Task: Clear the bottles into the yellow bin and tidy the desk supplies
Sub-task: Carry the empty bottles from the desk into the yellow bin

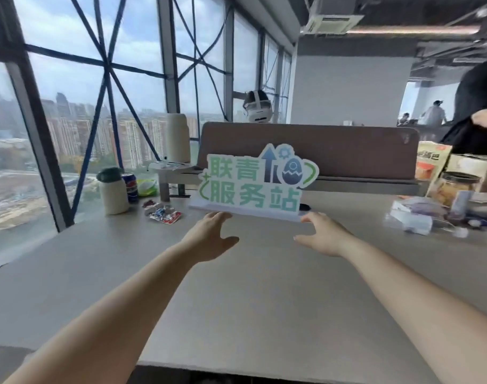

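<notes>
My forearms come in from the bottom edge over the desk point(264, 300). Both grips are apart and hold nothing: the left grip point(209, 236) and right grip point(325, 236) have straight, spread fingers, one at each end of the sign point(253, 184). The sign stands upright mid-desk on a flat white base. The bottle point(113, 194), cream with a green cap, stands well to the left by the window, with a can point(129, 187) just beside it and wrappers point(163, 212) near both. I judge the sign is about to be taken, and it looks top-heavy. A push low on the base could tip it over, and an uneven lift from one end could swing it. Sliding it left might sweep the wrappers into the can and bottle, which stand near the desk's window edge. I cannot tell whether my fingertips touch the base or stop just short. The bin is nowhere in view, so I don't know which way to carry anything. The clutter point(436, 200) on the right is blurred; I make out snack packs and a jar, and perhaps a clear bottle lying down. Something dark is half hidden behind the sign's right end.
</notes>
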Available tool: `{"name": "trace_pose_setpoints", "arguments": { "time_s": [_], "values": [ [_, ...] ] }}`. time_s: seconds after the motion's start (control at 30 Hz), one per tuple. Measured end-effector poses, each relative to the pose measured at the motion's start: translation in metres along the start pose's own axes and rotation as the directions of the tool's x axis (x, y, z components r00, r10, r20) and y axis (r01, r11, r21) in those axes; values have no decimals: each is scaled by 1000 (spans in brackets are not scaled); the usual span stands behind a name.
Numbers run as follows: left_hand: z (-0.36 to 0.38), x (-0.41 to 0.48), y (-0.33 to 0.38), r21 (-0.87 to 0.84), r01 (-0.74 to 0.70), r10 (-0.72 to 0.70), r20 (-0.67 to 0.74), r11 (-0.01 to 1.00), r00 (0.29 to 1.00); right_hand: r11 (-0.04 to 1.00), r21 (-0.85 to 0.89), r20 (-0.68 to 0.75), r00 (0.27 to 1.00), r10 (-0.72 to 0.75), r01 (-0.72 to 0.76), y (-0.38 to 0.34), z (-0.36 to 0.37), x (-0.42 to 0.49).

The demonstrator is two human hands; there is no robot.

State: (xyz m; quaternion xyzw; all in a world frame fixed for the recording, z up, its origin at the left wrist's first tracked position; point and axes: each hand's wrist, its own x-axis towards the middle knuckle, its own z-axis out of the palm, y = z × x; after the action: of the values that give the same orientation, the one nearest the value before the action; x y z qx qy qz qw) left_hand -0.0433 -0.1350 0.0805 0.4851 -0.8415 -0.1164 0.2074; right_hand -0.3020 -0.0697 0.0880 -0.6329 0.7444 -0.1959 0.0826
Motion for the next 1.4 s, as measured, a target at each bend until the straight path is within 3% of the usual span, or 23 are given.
{"name": "trace_pose_setpoints", "arguments": {
  "time_s": [0.27,0.53,0.8,0.97,1.17,1.4],
  "values": [
    [75,25,125,-35,-205,207,98,978,973,968,10,-155,955,251,-253,127,-47,-72],
    [140,73,192,-64,-322,328,219,945,919,900,-102,-121,903,412,-424,202,-67,-63],
    [208,140,218,-56,-346,347,297,937,890,891,-102,-175,889,423,-443,265,-58,-8],
    [257,154,216,163,-366,292,354,916,888,899,-108,-300,876,378,-425,300,-50,28],
    [272,157,208,201,-382,303,335,902,892,854,-266,-363,867,342,-448,343,-37,73],
    [273,157,205,194,-377,298,339,906,892,768,-429,-315,876,366,-476,366,-40,109]
  ]
}}
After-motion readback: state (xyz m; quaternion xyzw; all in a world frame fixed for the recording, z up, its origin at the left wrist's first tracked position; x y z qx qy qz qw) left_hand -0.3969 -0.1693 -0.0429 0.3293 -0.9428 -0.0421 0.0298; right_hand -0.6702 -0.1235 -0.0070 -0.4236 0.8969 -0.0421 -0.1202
